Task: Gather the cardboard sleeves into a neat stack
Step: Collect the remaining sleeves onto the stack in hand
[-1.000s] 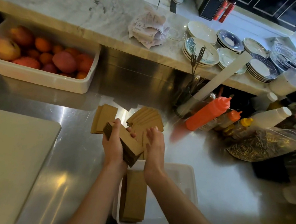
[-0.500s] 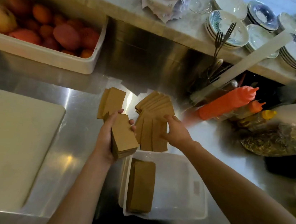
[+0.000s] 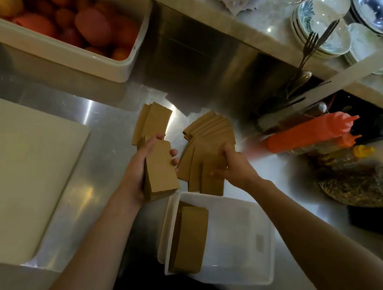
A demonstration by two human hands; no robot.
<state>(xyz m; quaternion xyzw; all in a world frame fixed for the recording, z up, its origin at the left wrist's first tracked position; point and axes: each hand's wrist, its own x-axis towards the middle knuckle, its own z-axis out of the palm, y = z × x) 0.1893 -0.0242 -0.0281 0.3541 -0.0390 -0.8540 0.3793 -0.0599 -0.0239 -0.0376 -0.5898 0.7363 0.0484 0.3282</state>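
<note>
My left hand (image 3: 139,169) grips a thick stack of brown cardboard sleeves (image 3: 161,172) above the steel counter. My right hand (image 3: 234,166) closes on a fanned group of loose sleeves (image 3: 202,173) lying on the counter just right of the stack. More sleeves fan out behind them (image 3: 211,126). A small pile of sleeves (image 3: 153,121) lies flat further left. Another stack of sleeves (image 3: 189,239) lies inside the clear plastic tub (image 3: 240,280) at the counter's near edge.
A white cutting board (image 3: 8,176) covers the left of the counter. A white bin of fruit (image 3: 59,52) stands at the back left. Orange squeeze bottles (image 3: 309,132), a cutlery holder (image 3: 289,94) and a bag of seeds (image 3: 360,186) crowd the right. Plates (image 3: 322,33) sit on the marble ledge.
My right hand left the held stack, reached right and closed on the fanned sleeves on the counter. My left hand keeps the stack, now more upright. The camera tilted down.
</note>
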